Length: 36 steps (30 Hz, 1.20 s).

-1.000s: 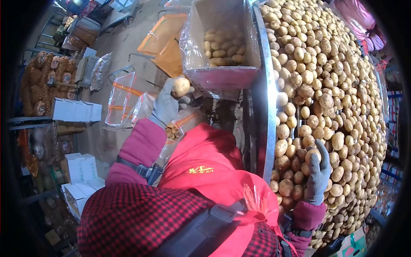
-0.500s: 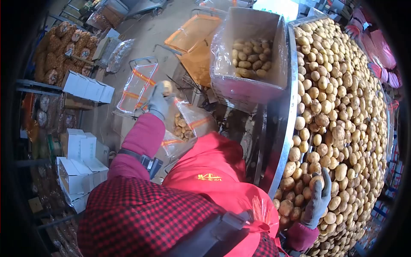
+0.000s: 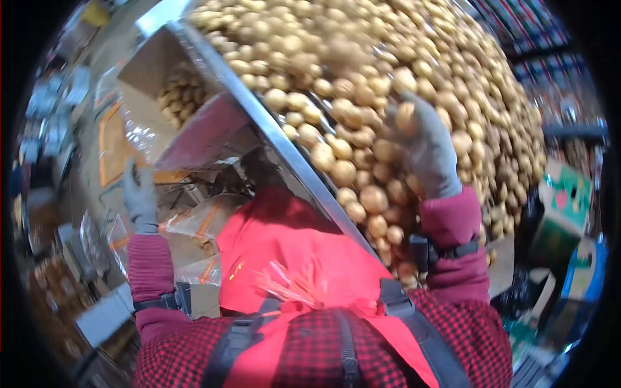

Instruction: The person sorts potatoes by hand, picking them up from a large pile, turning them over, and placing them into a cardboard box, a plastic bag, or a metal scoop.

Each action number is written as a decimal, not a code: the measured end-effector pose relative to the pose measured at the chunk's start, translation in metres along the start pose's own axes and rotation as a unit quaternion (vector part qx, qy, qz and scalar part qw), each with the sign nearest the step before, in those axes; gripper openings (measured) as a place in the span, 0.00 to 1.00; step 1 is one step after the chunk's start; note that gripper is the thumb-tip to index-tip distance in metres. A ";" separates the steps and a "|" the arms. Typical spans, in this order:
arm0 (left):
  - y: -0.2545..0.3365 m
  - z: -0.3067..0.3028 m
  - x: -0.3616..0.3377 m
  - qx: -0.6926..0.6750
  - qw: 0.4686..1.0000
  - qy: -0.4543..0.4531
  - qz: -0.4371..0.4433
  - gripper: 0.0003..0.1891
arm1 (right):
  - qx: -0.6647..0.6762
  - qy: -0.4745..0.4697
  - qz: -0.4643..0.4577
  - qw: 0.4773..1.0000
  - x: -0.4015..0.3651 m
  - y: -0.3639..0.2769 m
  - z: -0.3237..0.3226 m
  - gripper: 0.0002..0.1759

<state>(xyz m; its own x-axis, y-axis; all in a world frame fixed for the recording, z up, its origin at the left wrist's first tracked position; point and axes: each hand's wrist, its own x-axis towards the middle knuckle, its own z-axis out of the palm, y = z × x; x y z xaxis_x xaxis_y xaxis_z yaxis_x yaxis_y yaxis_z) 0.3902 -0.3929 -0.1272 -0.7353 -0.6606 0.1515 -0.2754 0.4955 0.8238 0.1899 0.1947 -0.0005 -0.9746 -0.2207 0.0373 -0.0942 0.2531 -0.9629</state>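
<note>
My right hand (image 3: 432,152), in a grey glove, is over a wide heap of potatoes (image 3: 362,97). Its fingers curl around one potato (image 3: 406,119), a little blurred by motion. On the other side of the metal table edge (image 3: 284,139), my left hand (image 3: 140,197) is also gloved in grey. Its fingers point away from me and look apart, with nothing seen in them. Near it stands a plastic-lined cardboard box (image 3: 207,132) with potatoes (image 3: 181,97) inside. A clear bag with orange stripes (image 3: 207,216) lies beside my left wrist.
An orange crate-like frame (image 3: 111,145) stands beyond my left hand. Green cartons (image 3: 561,204) and a black bag (image 3: 527,291) are at the right. White boxes (image 3: 107,317) sit at the lower left. The metal edge runs diagonally between my arms.
My view has turned toward the potato heap. The potato that was in my left hand is no longer seen there. My right hand has reached farther over the heap.
</note>
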 end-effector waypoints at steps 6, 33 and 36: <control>0.245 0.156 -0.045 -0.034 0.856 -0.234 0.460 0.21 | 0.431 0.071 0.139 0.889 -0.025 -0.025 -0.047 0.33; 0.320 0.307 -0.074 0.025 0.619 -0.451 0.642 0.26 | 0.451 0.146 0.023 0.880 -0.056 0.009 -0.037 0.24; 0.314 0.311 -0.048 0.112 0.620 -0.400 0.666 0.27 | 0.444 0.148 0.079 0.880 -0.052 0.014 -0.039 0.30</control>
<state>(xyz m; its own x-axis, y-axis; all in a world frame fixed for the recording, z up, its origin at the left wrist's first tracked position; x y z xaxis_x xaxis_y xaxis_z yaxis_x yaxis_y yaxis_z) 0.1467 -0.0304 -0.0456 -0.4503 0.8646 0.2230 0.8922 0.4259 0.1503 0.2310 0.2465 -0.0051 -0.9839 0.0391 -0.1743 0.1152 -0.6069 -0.7864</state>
